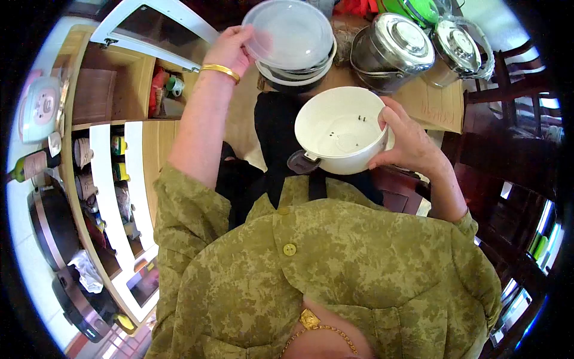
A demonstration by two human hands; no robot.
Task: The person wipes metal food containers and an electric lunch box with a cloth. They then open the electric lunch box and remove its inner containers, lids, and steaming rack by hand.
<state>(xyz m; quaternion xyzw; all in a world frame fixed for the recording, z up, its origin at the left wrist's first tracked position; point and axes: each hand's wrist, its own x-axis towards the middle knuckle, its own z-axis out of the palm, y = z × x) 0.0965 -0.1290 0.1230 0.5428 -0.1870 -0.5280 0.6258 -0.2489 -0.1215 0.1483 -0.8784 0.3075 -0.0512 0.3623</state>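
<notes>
My left hand [232, 52], with a gold bangle at the wrist, pinches the edge of a round translucent plastic lid [289, 33]. Beneath that lid sits a stack of bowls [293, 78], pale ones above a dark one. My right hand [412, 134] grips the right rim and side of a white round pot [332, 116], thumb underneath and fingers at the rim. The pot tilts so that its inside shows, with several small dark specks on it. A dark handle [303, 161] sticks out at its lower left.
Two lidded steel pails [394, 51] stand on a cardboard box [439, 107] at the upper right. On the left are an open cabinet door [158, 30], cabinet shelves [110, 90] and a counter with a rice cooker [42, 110] and green bottle [30, 166]. Dark wooden chairs [508, 173] fill the right.
</notes>
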